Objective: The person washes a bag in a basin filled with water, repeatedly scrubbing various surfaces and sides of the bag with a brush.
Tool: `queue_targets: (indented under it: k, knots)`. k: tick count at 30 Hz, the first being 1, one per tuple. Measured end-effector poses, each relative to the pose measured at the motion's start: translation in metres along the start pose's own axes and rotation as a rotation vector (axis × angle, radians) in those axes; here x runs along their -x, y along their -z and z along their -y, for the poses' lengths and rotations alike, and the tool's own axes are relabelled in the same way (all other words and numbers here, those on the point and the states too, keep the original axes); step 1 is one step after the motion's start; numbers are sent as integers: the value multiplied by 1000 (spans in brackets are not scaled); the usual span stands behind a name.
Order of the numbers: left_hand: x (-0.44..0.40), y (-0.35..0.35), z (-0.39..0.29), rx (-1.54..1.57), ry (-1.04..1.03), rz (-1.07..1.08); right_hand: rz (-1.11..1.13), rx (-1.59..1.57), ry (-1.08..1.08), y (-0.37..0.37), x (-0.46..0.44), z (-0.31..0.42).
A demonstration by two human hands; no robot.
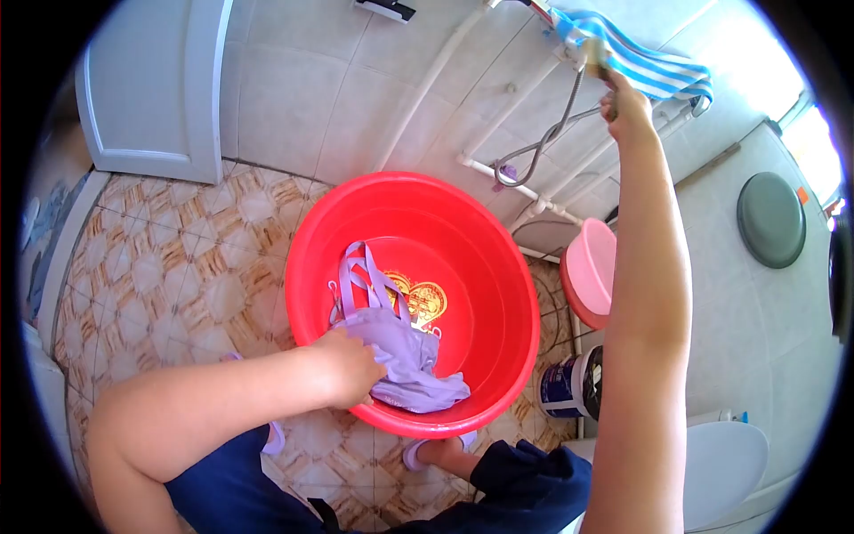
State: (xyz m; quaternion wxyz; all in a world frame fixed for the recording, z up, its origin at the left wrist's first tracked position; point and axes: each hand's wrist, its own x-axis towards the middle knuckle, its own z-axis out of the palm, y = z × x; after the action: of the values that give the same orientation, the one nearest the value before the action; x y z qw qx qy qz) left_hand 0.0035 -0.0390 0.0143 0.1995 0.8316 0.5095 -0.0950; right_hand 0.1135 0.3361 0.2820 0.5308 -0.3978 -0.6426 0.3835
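A lavender cloth bag with long straps lies crumpled in a large red plastic basin, against its near left side. My left hand is closed on the bag's edge at the basin's rim, some fingertips hidden by the cloth. Raised far out to the upper right, my right hand grips a small tan and brown brush, blurred and partly covered by the fingers. Just beyond it a blue-and-white striped towel hangs over the wall pipes. A gold heart print shows on the basin's floor.
A flexible grey hose loops down along white pipes. Right of the basin stand a pink basin and a lidded bucket. A toilet lid is at lower right, a white door at upper left. The floor is tiled.
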Motion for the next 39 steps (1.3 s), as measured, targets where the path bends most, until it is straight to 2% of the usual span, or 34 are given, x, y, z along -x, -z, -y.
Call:
queue_targets:
  k: [1, 3, 6, 8, 11, 14, 18, 21, 23, 25, 27, 29, 32, 35, 36, 39]
  knots:
    - [0, -1, -1, 5, -3, 7, -65, -167, -10, 6, -2, -5]
    - [2, 0, 2, 22, -7, -41, -148, -191, 18, 12, 4, -22]
    - [2, 3, 2, 18, -2, -41, -95, -266, -55, 23, 41, -52]
    - [3, 3, 3, 16, -9, -63, 71, -129, -229, 34, 79, -83]
    - [7, 2, 1, 18, -5, -61, 328, 182, -301, 48, 167, -125]
    - [5, 2, 1, 61, -3, 21, 398, 239, -508, 66, 239, -163]
    - [-1, -6, 6, 71, 30, 75, 481, 350, -651, 91, 292, -178]
    - [-14, -27, 9, 61, 42, 124, 438, 414, -597, 114, 307, -202]
    - [-26, -58, 7, -21, -29, -33, 502, 578, -596, 122, 302, -204]
    - [-30, -81, -10, -48, -11, 3, 441, 541, -524, 126, 295, -207]
    - [-34, -108, -24, -197, -83, -69, 429, 482, -533, 130, 286, -207]
    - [-39, -119, -31, -228, -117, 12, 472, 353, -555, 129, 286, -200]
    - [-57, -137, -34, -474, -95, -113, 524, 320, -522, 123, 286, -195]
    - [-85, -129, -43, -390, -60, 47, 532, 335, -518, 110, 285, -184]
    - [-95, -141, -40, -408, -132, -82, 553, 354, -515, 105, 285, -182]
    - [-113, -143, -54, -499, -206, -13, 566, 389, -500, 99, 287, -172]
